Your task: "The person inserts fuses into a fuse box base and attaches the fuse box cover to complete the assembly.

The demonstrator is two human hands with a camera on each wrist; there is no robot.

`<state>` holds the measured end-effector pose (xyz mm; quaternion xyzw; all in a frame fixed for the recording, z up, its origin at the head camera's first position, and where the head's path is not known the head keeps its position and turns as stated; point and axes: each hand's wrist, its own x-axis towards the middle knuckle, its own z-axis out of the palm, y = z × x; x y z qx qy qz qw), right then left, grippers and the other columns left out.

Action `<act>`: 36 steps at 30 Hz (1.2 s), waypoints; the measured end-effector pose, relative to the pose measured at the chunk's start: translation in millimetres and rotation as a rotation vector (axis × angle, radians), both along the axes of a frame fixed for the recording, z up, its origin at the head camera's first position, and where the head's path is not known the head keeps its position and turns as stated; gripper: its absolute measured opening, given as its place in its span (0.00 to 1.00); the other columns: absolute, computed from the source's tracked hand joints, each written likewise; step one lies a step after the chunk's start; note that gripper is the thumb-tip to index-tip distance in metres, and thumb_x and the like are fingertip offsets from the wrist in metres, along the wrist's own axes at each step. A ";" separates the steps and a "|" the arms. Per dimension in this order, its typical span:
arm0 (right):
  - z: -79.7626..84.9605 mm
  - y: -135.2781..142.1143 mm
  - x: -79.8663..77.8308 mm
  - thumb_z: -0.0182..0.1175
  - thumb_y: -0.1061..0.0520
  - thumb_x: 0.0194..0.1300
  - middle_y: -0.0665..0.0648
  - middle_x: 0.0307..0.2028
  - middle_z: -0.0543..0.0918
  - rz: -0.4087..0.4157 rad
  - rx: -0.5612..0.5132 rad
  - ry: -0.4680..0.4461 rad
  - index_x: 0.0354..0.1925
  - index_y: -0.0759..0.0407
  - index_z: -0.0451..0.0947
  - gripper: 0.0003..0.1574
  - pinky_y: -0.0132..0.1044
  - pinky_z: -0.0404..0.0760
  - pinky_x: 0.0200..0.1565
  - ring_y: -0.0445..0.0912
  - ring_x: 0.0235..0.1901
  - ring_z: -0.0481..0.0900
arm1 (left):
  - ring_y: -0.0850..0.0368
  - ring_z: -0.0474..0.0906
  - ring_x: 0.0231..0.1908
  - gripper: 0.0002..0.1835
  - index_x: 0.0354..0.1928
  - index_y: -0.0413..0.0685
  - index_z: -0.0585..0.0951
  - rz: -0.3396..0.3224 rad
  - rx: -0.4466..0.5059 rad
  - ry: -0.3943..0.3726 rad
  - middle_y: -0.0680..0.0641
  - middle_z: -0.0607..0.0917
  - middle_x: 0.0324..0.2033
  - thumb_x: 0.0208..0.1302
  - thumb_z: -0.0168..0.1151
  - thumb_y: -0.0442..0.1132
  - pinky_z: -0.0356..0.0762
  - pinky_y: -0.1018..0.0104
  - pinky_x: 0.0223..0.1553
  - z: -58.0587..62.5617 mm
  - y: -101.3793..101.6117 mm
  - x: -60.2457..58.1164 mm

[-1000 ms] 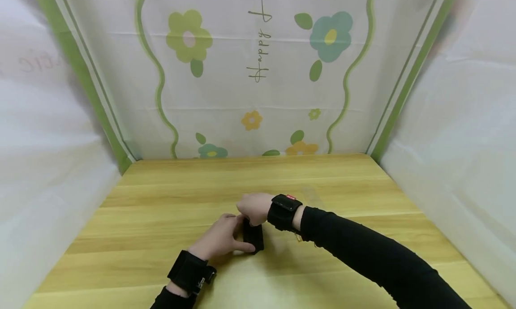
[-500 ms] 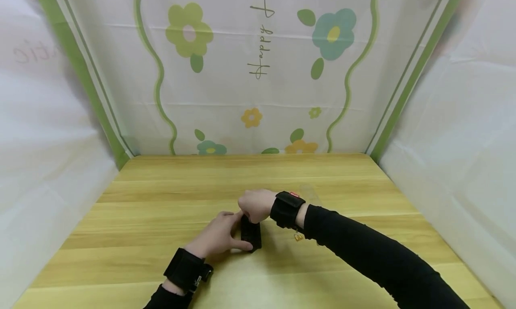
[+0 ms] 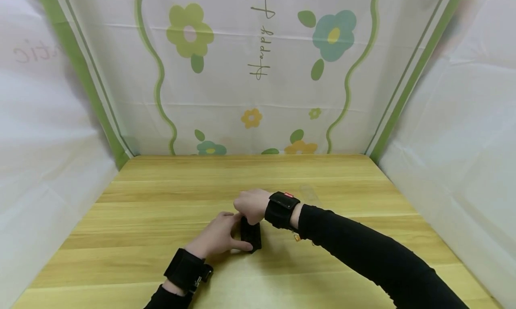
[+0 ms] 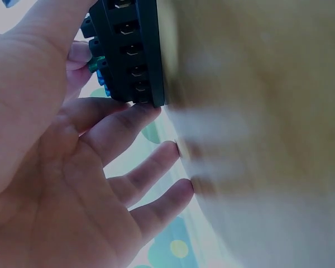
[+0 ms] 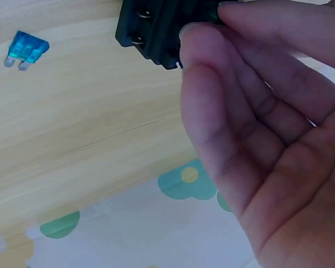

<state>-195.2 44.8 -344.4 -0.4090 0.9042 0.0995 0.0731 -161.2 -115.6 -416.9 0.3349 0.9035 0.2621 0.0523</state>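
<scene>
A black fuse block (image 3: 251, 235) stands on the table, with metal terminals along its side and blue blade fuses (image 4: 103, 81) in its top. My left hand (image 3: 217, 235) grips its ends between thumb and forefinger; the other fingers are spread, two tips touching the table. Over the block's far end, my right hand (image 3: 253, 205) pinches a small green blade fuse (image 4: 95, 63), mostly covered by the fingertips. In the right wrist view, the fuse block (image 5: 156, 28) is partly hidden behind the right fingers. How deep the green fuse sits cannot be told.
A loose blue blade fuse (image 5: 28, 47) lies on the wooden table (image 3: 161, 201). Small orange pieces (image 3: 297, 237) lie partly under the right forearm. A faint clear flat piece (image 3: 308, 193) is behind the right wrist. Flower-printed cloth (image 3: 258, 94) closes off the back.
My right hand shifts slightly left over the block during the last half second. My left hand keeps its grip, and the fuse block stays in place.
</scene>
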 end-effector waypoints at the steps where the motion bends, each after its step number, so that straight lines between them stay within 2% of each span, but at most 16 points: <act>1: -0.2 -0.7 -0.1 0.62 0.66 0.58 0.48 0.19 0.60 0.001 0.008 0.006 0.20 0.50 0.65 0.19 0.31 0.52 0.19 0.41 0.19 0.54 | 0.40 0.67 0.56 0.46 0.67 0.51 0.68 -0.006 0.004 0.003 0.45 0.79 0.51 0.48 0.67 0.66 0.64 0.52 0.56 0.1 0.0 0.0; 8: -6.2 -5.1 -0.4 0.63 0.64 0.58 0.48 0.21 0.65 0.009 0.055 0.044 0.22 0.50 0.67 0.17 0.31 0.55 0.19 0.40 0.20 0.58 | 0.42 0.69 0.54 0.39 0.61 0.52 0.72 -0.034 0.040 0.036 0.48 0.80 0.49 0.48 0.69 0.63 0.63 0.53 0.58 -0.5 -0.5 -1.1; 15: -9.7 -13.9 1.0 0.64 0.62 0.54 0.47 0.19 0.62 -0.006 0.068 0.092 0.21 0.49 0.64 0.18 0.32 0.53 0.18 0.40 0.19 0.56 | 0.60 0.75 0.44 0.29 0.51 0.54 0.78 -0.090 0.091 0.059 0.60 0.80 0.42 0.50 0.70 0.59 0.70 0.68 0.49 -4.0 -0.7 -3.7; 20: -9.1 -15.8 -0.1 0.62 0.60 0.57 0.47 0.19 0.62 -0.010 0.071 0.107 0.20 0.49 0.63 0.18 0.32 0.53 0.19 0.40 0.19 0.57 | 0.61 0.75 0.42 0.27 0.49 0.53 0.78 -0.100 0.121 0.041 0.58 0.80 0.41 0.50 0.70 0.58 0.72 0.71 0.45 -3.1 -0.2 -4.1; 25: -10.2 -13.6 -3.0 0.62 0.62 0.57 0.48 0.20 0.60 -0.021 0.051 0.081 0.21 0.49 0.62 0.18 0.32 0.52 0.20 0.41 0.20 0.56 | 0.60 0.75 0.41 0.27 0.48 0.52 0.78 -0.099 0.120 0.041 0.56 0.80 0.41 0.50 0.70 0.59 0.72 0.70 0.45 0.0 2.0 -4.5; 31: -8.9 -13.2 -2.4 0.62 0.63 0.57 0.48 0.21 0.64 -0.040 0.029 0.042 0.25 0.50 0.66 0.15 0.32 0.54 0.22 0.41 0.21 0.58 | 0.61 0.75 0.41 0.28 0.49 0.51 0.78 -0.100 0.116 0.041 0.56 0.80 0.42 0.50 0.70 0.59 0.72 0.70 0.45 0.6 2.7 -4.5; 36: -7.7 -10.8 -1.9 0.61 0.64 0.57 0.48 0.18 0.56 -0.065 -0.012 -0.023 0.21 0.50 0.61 0.20 0.32 0.51 0.21 0.41 0.19 0.52 | 0.61 0.76 0.40 0.28 0.49 0.52 0.78 -0.101 0.104 0.025 0.56 0.79 0.40 0.51 0.69 0.60 0.72 0.70 0.44 -1.5 1.4 -4.0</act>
